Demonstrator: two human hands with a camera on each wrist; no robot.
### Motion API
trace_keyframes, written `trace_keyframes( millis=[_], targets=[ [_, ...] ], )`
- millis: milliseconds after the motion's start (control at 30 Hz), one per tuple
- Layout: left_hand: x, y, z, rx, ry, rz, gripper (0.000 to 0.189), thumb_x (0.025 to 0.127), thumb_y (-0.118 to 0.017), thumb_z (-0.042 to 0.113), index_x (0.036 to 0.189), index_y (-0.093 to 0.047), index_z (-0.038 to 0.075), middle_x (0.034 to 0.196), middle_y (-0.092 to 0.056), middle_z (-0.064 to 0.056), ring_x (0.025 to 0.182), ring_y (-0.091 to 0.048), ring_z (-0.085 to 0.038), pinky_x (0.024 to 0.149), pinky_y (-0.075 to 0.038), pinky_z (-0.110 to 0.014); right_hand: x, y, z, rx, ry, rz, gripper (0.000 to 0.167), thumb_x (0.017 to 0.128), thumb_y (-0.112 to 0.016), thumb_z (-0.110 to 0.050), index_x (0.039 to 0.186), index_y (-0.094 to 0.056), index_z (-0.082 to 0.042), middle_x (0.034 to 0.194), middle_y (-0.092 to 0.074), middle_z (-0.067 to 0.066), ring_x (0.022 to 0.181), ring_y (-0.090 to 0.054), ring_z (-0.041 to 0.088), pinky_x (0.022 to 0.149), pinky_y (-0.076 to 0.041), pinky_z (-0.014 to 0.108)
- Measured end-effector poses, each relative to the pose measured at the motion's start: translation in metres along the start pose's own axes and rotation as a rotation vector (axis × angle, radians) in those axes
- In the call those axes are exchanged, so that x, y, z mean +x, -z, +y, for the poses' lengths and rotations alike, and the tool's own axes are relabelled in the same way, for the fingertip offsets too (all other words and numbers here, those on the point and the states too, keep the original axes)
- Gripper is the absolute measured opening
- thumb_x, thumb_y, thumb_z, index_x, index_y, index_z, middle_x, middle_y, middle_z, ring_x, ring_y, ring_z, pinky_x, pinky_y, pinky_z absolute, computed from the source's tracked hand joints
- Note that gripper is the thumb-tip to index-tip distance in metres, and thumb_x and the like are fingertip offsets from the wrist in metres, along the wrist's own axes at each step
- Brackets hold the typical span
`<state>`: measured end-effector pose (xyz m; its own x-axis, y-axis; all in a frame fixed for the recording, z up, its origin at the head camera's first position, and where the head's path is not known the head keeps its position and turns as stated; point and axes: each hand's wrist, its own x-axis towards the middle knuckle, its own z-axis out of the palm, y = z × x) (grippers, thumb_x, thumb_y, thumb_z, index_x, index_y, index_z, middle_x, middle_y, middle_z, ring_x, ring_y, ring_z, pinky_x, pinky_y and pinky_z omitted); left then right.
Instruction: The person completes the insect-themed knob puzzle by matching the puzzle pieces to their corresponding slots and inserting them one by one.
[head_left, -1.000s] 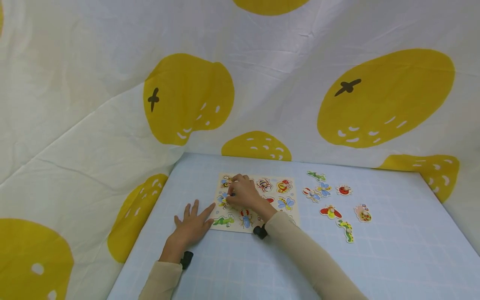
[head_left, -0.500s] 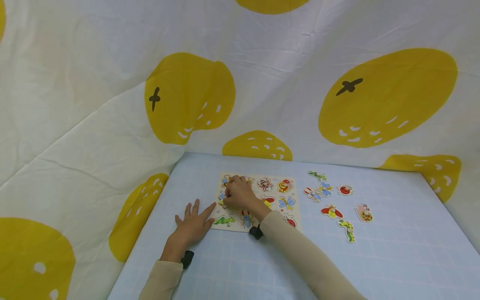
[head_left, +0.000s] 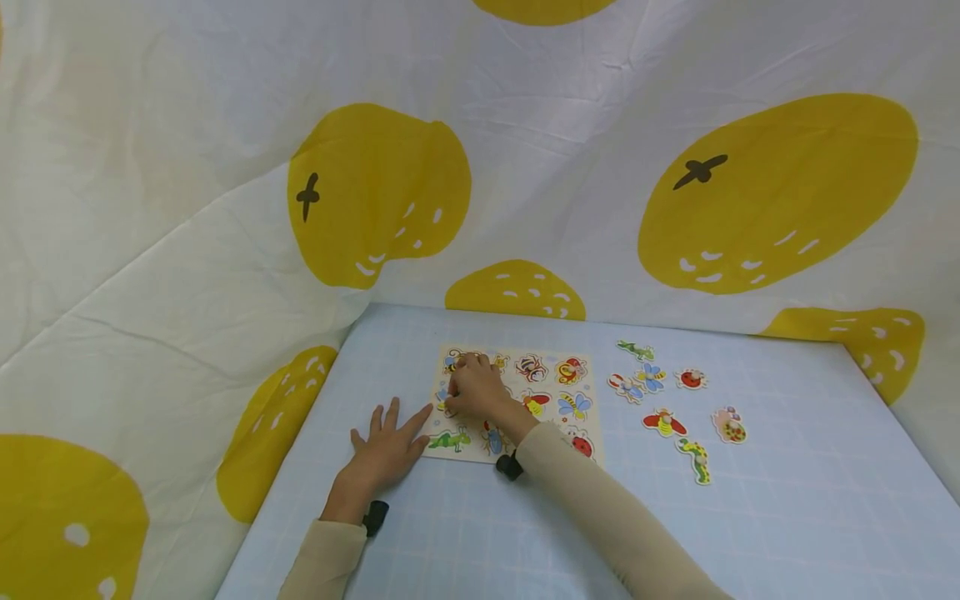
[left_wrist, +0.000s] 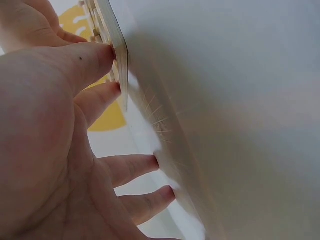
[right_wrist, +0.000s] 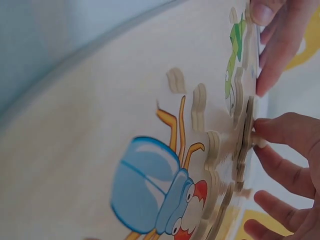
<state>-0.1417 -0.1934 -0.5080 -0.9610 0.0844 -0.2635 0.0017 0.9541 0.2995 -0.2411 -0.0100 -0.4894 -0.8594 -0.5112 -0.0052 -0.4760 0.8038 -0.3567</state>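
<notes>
A wooden peg puzzle board (head_left: pixel 551 431) with insect pictures lies on the table. Over its left part, my right hand (head_left: pixel 482 390) pinches the small wooden knob (right_wrist: pixel 258 140) of a puzzle piece (right_wrist: pixel 244 142) between thumb and index finger. That piece shows nearly edge-on in the right wrist view, lying at the board; the hand mostly hides it from the head view, so its picture is unclear. My left hand (head_left: pixel 384 452) lies spread at the board's left edge. In the left wrist view its thumb and index fingertips touch the board's edge (left_wrist: pixel 119 47).
Right of the board lie several loose knobbed pieces, among them a grasshopper (head_left: pixel 636 351), a ladybug (head_left: pixel 691 379), a red-winged bug (head_left: pixel 663 422), a caterpillar (head_left: pixel 699 461) and a snail-like piece (head_left: pixel 729 426). A fruit-patterned cloth (head_left: pixel 555 200) hangs behind the table.
My right hand has shifted slightly left and lower over the board's left part, still pinching the knob. The left hand and the loose pieces have stayed put.
</notes>
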Motion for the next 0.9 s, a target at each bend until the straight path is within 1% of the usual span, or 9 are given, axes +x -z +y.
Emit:
trace_keyframes(
  millis=[133, 367, 667, 900],
  targets=[
    [0.001, -0.0017, -0.0008, -0.001, -0.002, 0.003, 0.057, 0.103, -0.052, 0.042, 0.157, -0.035, 0.034, 0.163, -0.012, -0.027, 0.145, -0.006, -0.054, 0.1, -0.006, -0.084, 0.0009, -0.0007, -0.0005, -0.029, -0.01, 0.005, 0.015, 0.09, -0.075, -0.03, 0.078, -0.074, -0.021, 0.137, -0.051, 0.009, 0.128, -0.04, 0.033, 0.103, -0.037, 0.055],
    [0.0007, -0.0018, -0.0008, -0.003, -0.014, 0.015, 0.055, 0.104, -0.053, 0.039, 0.156, -0.037, 0.032, 0.162, -0.014, -0.028, 0.145, -0.008, -0.055, 0.1, -0.007, -0.084, 0.0019, -0.0012, 0.0005, -0.055, 0.012, 0.023, 0.015, 0.088, -0.074, -0.026, 0.074, -0.073, -0.021, 0.132, -0.054, 0.009, 0.12, -0.044, 0.031, 0.097, -0.041, 0.053],
    [-0.0019, 0.0003, 0.0018, 0.007, -0.009, 0.012, 0.055, 0.104, -0.053, 0.039, 0.156, -0.037, 0.032, 0.162, -0.015, -0.027, 0.145, -0.009, -0.055, 0.1, -0.009, -0.084, 0.0033, -0.0046, -0.001, -0.083, 0.019, 0.015, 0.017, 0.089, -0.072, -0.026, 0.073, -0.072, -0.021, 0.136, -0.052, 0.009, 0.125, -0.043, 0.033, 0.097, -0.042, 0.054],
    [-0.0014, 0.0003, 0.0015, 0.008, -0.009, 0.018, 0.056, 0.103, -0.054, 0.039, 0.156, -0.037, 0.032, 0.162, -0.015, -0.028, 0.145, -0.009, -0.056, 0.1, -0.009, -0.084, 0.0034, -0.005, -0.0022, -0.074, 0.013, 0.014, 0.017, 0.089, -0.072, -0.024, 0.072, -0.071, -0.021, 0.138, -0.052, 0.01, 0.128, -0.042, 0.034, 0.098, -0.041, 0.055]
  ],
)
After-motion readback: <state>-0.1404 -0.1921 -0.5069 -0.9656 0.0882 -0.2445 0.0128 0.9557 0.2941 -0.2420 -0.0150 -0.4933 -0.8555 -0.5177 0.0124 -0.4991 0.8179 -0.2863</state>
